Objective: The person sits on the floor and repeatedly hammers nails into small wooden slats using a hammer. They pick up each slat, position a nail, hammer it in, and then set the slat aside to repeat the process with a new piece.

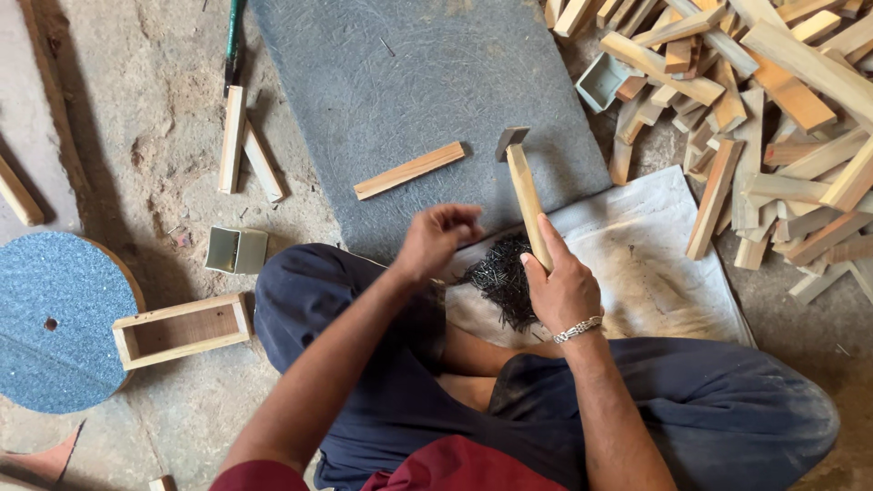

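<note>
Hammer (526, 191) grasped by right hand (564, 289), left hand (436, 238) grip clenched above nail pile (503, 277), wooden strip (409, 170) nearby

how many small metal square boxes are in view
2: one metal box on the floor left of the person's knee, another at the edge of the wood pile. More may be hidden under it.

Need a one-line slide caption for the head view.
Seated on the floor, right hand grips a wooden-handled hammer over a nail pile; left hand pinched above it, wood strip ahead.

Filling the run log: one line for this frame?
right hand: grips hammer | left hand: fingers pinched over nail pile | wood strip: on grey mat
</note>
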